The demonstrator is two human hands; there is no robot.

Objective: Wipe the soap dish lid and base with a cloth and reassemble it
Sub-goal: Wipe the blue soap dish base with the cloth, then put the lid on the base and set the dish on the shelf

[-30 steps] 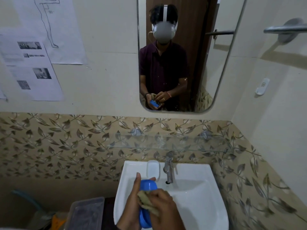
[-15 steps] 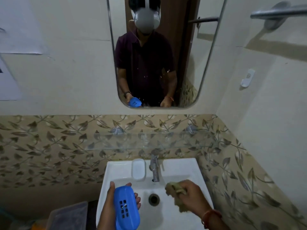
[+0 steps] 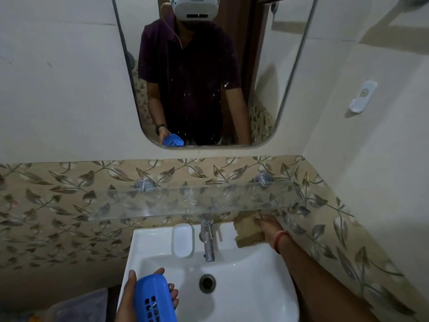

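Observation:
My left hand (image 3: 126, 298) grips a blue slotted soap dish part (image 3: 153, 298) at the front left corner of the sink. A white soap dish part (image 3: 183, 240) lies on the sink ledge, left of the tap. My right hand (image 3: 269, 228) is stretched to the back right corner of the sink, under the glass shelf, and holds a tan cloth (image 3: 247, 231) by its edge. The cloth hangs against the ledge beside the tap. I cannot tell which part is the lid and which the base.
A white sink (image 3: 255, 287) with a drain (image 3: 207, 283) and a metal tap (image 3: 207, 238) fills the lower middle. A clear glass shelf (image 3: 195, 201) juts out above the tap. A mirror (image 3: 197, 73) hangs above. A grey lidded bin (image 3: 79, 307) stands at the lower left.
My right hand has left the blue part and carried the cloth up and right to the sink's back corner. My left hand keeps the blue part, now lower left. The view tilted down.

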